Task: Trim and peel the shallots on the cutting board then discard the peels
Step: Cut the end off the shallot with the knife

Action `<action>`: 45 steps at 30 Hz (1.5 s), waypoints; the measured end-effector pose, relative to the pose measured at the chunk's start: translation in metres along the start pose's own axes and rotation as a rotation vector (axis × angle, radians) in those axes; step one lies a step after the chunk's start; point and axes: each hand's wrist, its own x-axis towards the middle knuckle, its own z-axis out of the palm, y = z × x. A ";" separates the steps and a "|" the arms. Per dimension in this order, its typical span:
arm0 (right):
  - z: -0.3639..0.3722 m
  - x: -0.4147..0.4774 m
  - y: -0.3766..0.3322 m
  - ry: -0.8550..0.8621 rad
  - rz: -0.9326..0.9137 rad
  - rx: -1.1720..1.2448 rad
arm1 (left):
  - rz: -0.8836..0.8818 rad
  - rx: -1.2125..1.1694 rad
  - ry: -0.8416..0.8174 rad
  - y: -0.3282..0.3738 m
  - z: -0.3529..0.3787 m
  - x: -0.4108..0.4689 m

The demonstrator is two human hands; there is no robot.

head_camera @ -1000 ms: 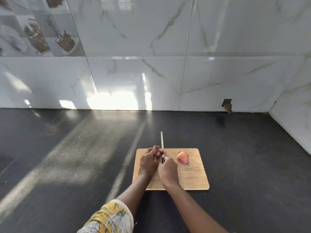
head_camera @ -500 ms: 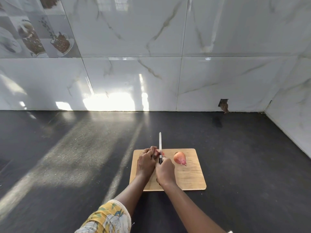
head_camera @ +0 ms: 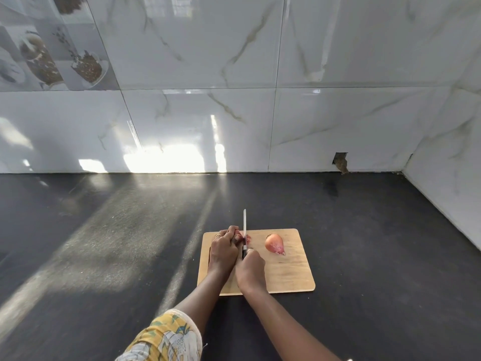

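A wooden cutting board (head_camera: 291, 272) lies on the dark counter. My left hand (head_camera: 223, 250) grips a shallot (head_camera: 247, 238) at the board's far left; only a reddish bit of it shows past my fingers. My right hand (head_camera: 250, 269) holds the handle of a knife (head_camera: 244, 225), whose blade stands edge-down across that shallot and points away from me. A second shallot (head_camera: 274, 243), pinkish-orange and whole, lies loose on the board to the right of the knife.
The black counter (head_camera: 117, 243) spreads wide to the left, streaked with sunlight. White marble-look tiles (head_camera: 234, 126) form the back wall, and a side wall (head_camera: 447, 194) closes the right. A small hole (head_camera: 341, 162) breaks the tile near the back right corner.
Both hands and the knife stay in almost the same place on the board. The blade sits slightly lower on the gripped shallot. The loose shallot has not moved.
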 end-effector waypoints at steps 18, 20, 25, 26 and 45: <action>-0.003 -0.021 0.016 0.066 -0.122 0.095 | -0.045 -0.134 0.079 0.002 -0.004 -0.010; -0.003 -0.020 0.014 0.055 -0.130 0.075 | -0.042 -0.116 0.087 0.001 -0.004 -0.010; -0.002 -0.016 0.015 0.002 -0.096 0.001 | -0.022 -0.098 0.095 0.005 -0.003 -0.013; -0.002 -0.015 0.015 -0.003 -0.078 -0.016 | -0.025 -0.103 0.099 0.007 -0.004 -0.013; -0.009 0.009 0.002 0.079 -0.113 0.187 | -0.060 -0.242 -0.044 -0.005 -0.017 -0.014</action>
